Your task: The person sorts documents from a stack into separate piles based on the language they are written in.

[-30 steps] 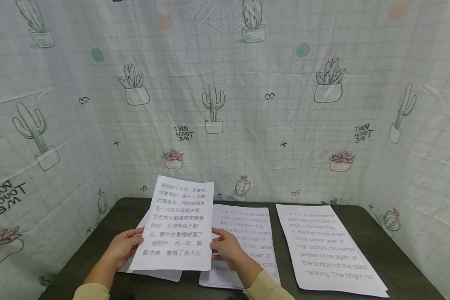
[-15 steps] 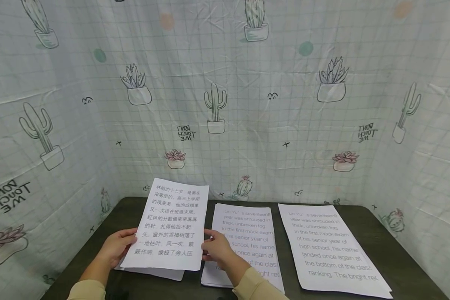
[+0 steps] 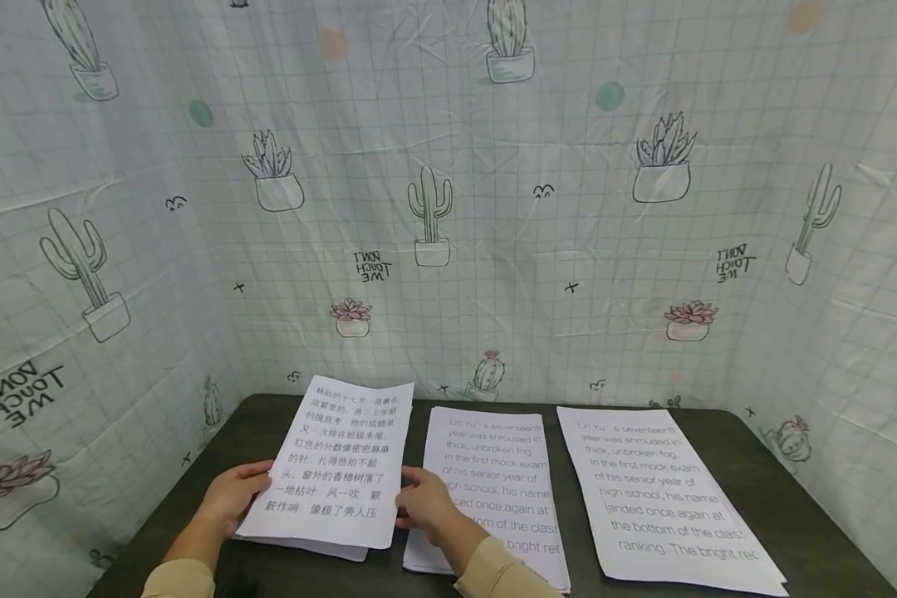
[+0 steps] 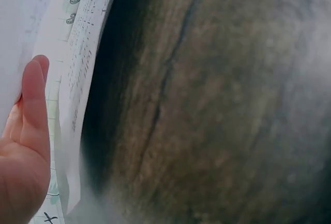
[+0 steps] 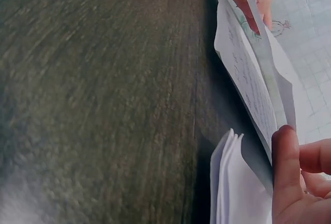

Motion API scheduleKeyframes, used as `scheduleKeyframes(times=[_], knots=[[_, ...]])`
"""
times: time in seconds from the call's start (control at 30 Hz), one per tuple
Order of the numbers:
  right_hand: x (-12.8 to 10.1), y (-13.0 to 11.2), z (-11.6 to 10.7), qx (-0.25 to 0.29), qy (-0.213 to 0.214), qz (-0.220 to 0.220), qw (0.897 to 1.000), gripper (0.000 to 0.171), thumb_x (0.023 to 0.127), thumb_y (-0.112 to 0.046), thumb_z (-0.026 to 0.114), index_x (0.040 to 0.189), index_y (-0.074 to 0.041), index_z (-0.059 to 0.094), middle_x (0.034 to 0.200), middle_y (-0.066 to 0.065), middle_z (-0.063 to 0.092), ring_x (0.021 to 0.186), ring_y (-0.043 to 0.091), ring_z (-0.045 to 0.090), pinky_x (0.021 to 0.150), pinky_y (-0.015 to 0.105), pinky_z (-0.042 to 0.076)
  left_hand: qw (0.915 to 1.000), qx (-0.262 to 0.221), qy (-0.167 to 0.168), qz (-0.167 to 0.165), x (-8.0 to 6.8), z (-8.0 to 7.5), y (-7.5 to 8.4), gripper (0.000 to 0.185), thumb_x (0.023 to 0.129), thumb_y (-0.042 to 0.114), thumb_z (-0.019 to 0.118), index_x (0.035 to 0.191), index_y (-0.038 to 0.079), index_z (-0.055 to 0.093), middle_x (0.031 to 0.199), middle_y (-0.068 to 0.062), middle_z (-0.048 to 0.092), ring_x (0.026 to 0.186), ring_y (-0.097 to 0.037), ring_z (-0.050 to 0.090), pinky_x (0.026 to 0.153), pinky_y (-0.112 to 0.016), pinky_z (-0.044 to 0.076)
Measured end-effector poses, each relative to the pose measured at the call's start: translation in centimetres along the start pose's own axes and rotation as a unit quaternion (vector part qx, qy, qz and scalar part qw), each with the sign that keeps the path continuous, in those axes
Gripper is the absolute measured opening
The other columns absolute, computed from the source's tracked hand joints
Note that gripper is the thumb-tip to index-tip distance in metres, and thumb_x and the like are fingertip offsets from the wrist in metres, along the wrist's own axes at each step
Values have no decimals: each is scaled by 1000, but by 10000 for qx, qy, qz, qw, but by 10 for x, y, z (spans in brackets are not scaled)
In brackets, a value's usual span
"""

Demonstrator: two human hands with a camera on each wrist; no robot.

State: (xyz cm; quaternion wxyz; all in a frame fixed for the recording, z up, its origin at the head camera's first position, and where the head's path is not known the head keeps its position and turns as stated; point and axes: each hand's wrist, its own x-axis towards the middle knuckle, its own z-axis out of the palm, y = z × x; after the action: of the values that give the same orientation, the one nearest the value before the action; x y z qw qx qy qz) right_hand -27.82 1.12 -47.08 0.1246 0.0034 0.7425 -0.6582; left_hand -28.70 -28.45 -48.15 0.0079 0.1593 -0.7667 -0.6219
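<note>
Both hands hold a white paper sheet (image 3: 336,465) printed with Chinese text, tilted toward me at the left of the table. My left hand (image 3: 233,497) pinches its left edge, and my right hand (image 3: 430,503) pinches the right edge. Under it lies more paper (image 3: 336,548), mostly covered; the right wrist view shows a gap between the held sheet (image 5: 282,74) and the printed paper below (image 5: 245,69). In the left wrist view, the fingers (image 4: 33,105) of the left hand lie along the sheet's edge.
A paper stack (image 3: 493,482) with English text lies in the middle, partly behind the right forearm. Another English stack (image 3: 665,507), slightly fanned, lies to the right. The dark wooden table (image 3: 583,573) is bordered by a cactus-print cloth (image 3: 493,224).
The held sheet has moved left and come down closer to the paper beneath, its top leaning farther back. Both hands still pinch it, and the right hand uncovers more of the middle stack.
</note>
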Motion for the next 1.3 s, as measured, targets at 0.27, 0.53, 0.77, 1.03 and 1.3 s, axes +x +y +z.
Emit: scheduleKeyframes(times=[0.27, 0.53, 0.77, 1.03, 1.3], knots=[[2, 4, 1, -164, -310, 38, 9994, 58, 85, 6, 56, 141, 10, 42, 98, 14, 61, 85, 20, 64, 67, 32, 60, 9996, 234, 111, -113, 0, 2, -4, 43, 97, 7, 53, 137, -8, 48, 115, -24, 64, 77, -13, 65, 66, -34, 57], [3, 7, 3, -325, -420, 177, 9984, 57, 87, 3, 58, 141, 11, 42, 100, 14, 63, 88, 20, 65, 68, 32, 60, 9989, 388, 179, -172, -1, 4, -8, 44, 97, 9, 55, 137, -7, 49, 130, -32, 53, 80, -14, 64, 67, -32, 57], [2, 5, 3, -439, -449, 202, 9978, 56, 88, -4, 59, 140, 10, 44, 107, 15, 64, 89, 20, 66, 67, 32, 60, 9986, 438, 257, -123, -1, 4, -11, 46, 96, 11, 57, 137, -8, 47, 133, -33, 49, 86, -18, 63, 68, -30, 55], [-1, -1, -1, -793, -393, 20, 9961, 48, 89, -5, 59, 134, 12, 50, 97, 15, 66, 85, 20, 68, 67, 33, 61, 9976, 620, 306, 40, -1, 4, -4, 50, 94, 10, 59, 138, -9, 45, 135, -34, 48, 105, -34, 59, 78, -34, 55], [-3, -6, -17, -1012, -336, -306, 9938, 47, 88, -5, 59, 133, 9, 52, 106, 19, 66, 90, 26, 70, 69, 33, 61, 9967, 728, 232, 265, -8, 12, 10, 54, 94, 10, 58, 142, -8, 41, 143, -33, 42, 124, -42, 48, 102, -52, 47]])
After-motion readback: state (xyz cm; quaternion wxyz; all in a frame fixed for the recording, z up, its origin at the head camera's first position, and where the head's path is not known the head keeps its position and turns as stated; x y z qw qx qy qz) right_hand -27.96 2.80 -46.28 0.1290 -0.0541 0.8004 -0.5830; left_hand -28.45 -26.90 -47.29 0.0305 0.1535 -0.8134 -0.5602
